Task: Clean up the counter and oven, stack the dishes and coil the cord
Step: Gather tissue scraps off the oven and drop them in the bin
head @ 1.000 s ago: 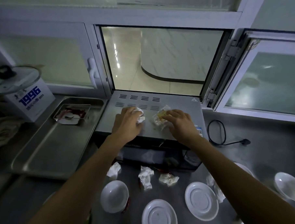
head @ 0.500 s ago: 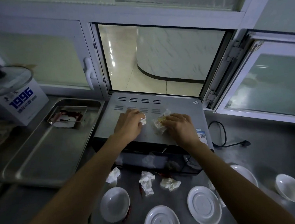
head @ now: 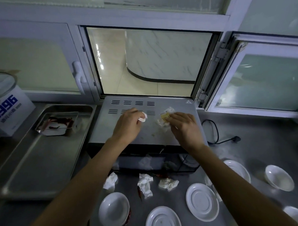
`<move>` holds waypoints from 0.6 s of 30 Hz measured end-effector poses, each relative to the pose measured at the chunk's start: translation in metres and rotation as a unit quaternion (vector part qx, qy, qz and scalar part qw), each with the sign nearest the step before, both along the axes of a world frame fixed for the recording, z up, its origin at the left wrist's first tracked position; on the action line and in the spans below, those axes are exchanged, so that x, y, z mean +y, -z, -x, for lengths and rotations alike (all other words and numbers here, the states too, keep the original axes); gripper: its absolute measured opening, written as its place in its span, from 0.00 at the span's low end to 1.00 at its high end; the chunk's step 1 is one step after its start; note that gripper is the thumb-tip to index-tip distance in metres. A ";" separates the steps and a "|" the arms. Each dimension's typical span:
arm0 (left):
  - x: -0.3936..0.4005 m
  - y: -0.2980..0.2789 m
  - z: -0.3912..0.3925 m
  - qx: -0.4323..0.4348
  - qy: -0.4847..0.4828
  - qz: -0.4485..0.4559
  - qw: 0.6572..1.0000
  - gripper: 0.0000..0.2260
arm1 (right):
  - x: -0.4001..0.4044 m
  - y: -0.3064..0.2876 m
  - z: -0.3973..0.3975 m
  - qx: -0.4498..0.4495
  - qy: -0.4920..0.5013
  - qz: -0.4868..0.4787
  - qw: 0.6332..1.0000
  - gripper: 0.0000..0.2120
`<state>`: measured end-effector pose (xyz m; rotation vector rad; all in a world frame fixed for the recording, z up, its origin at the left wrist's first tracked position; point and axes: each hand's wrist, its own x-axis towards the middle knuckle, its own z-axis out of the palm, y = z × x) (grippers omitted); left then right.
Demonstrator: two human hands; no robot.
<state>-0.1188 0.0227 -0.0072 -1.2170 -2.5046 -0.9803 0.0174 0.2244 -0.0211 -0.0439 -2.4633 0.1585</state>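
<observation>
Left hand (head: 128, 125) is up on top of the oven (head: 145, 133), fingers curled round a small white crumpled tissue (head: 143, 117) that pokes out past the knuckles. Right hand (head: 184, 128) is on the oven top too, just beside it, fingertips pinching a crinkly clear wrapper (head: 165, 119) with a yellow bit inside. Some crumbs or smears sit on the metal between the two hands.

Down on the steel surface (head: 266, 147) in front of the oven door there are three more wadded tissues (head: 144, 184), with a red chili (head: 162, 175) lying among them. White dishes are scattered in front: a small bowl (head: 114, 210), two saucers (head: 202, 202) upside down, plus more bowls off to the right (head: 279, 177).

The black cord (head: 215, 132) lies loose to the right of the oven, plug (head: 236, 139) flat on the surface. On the left there's a big steel tray (head: 36, 169) holding a small pan of chilies (head: 57, 123), and a white box printed "1996" (head: 8, 110) with a glass lid on top.
</observation>
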 end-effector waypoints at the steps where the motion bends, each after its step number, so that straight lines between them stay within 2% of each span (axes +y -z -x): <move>1: 0.003 -0.001 -0.001 -0.001 0.012 -0.005 1.000 0.12 | 0.001 -0.002 -0.005 0.002 0.007 -0.001 1.000 0.11; 10: 0.058 -0.005 -0.042 0.005 0.131 -0.011 0.991 0.09 | 0.024 -0.005 -0.086 -0.004 0.118 -0.007 0.993 0.10; 18: 0.123 -0.004 -0.136 0.016 0.236 -0.011 0.972 0.10 | 0.055 0.000 -0.205 0.013 0.225 -0.014 0.974 0.10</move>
